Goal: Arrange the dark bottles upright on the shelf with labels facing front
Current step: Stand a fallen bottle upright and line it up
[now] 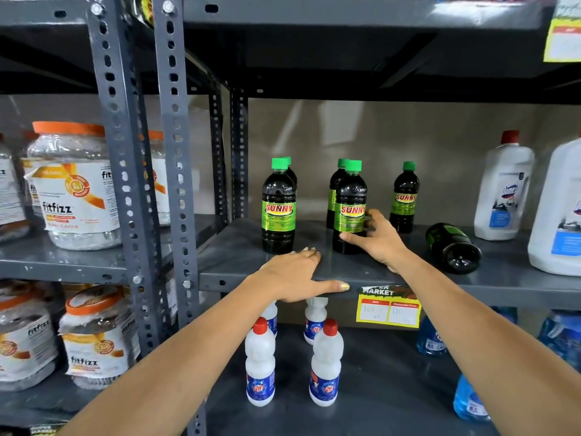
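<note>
Several dark Sunny bottles with green caps stand on the grey shelf [239, 247]. The front left bottle [278, 209] and the front middle bottle [349, 209] are upright with labels forward; another stands behind each. A smaller-looking bottle [405, 199] is upright further back on the right. One dark bottle [452, 247] lies on its side, base toward me. My right hand [377, 237] wraps the lower part of the front middle bottle from its right. My left hand [298, 275] rests flat on the shelf's front edge, thumb over the lip, holding nothing.
Large white jugs [503, 190] [559, 215] stand at the shelf's right end. White bottles with red caps [261, 363] and blue bottles [468, 401] fill the shelf below. Fitfizz jars [75, 190] sit on the left rack behind perforated uprights [176, 152]. A yellow price tag [388, 309] hangs on the shelf lip.
</note>
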Demonstrator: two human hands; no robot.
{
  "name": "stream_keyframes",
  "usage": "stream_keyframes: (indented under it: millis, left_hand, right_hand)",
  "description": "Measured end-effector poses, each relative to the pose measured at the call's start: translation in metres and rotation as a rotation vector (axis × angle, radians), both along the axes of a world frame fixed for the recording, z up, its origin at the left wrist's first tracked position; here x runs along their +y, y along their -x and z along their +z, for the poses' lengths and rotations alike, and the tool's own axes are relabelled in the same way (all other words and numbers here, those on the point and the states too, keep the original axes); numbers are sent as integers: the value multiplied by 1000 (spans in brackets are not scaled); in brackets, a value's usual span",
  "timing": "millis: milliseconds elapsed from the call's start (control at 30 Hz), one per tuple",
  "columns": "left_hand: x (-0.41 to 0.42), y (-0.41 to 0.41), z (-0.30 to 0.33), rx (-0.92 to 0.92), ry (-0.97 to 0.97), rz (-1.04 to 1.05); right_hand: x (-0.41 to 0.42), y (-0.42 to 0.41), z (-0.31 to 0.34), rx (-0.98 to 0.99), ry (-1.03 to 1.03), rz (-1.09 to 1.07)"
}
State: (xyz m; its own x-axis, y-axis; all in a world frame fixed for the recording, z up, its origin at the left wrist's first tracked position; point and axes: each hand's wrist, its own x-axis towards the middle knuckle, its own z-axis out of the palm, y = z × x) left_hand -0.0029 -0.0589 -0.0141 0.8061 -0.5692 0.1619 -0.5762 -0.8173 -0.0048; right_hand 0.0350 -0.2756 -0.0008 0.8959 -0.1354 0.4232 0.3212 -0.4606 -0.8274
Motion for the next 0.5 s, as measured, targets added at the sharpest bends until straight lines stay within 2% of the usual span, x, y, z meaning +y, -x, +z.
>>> stream_keyframes:
  millis: [133, 233, 367, 433, 500]
  left_hand:
    - [0, 8, -12, -247, -11, -35]
    - [-6, 14, -21, -360, -16, -53]
    - [-13, 13, -17, -286, 26, -122]
    - [-22, 16, -10, -180, 25, -143]
    - [-38, 21, -3, -91, -16, -168]
  right_hand:
    - [-1, 4, 4, -19, -105, -27]
    - [-6, 19, 16, -222, -162, -150]
    - [-42, 38, 43, -463, 109, -462]
    - [-72, 45, 60, -368, 258, -641]
    - [-102, 48, 71, -83, 418, -739]
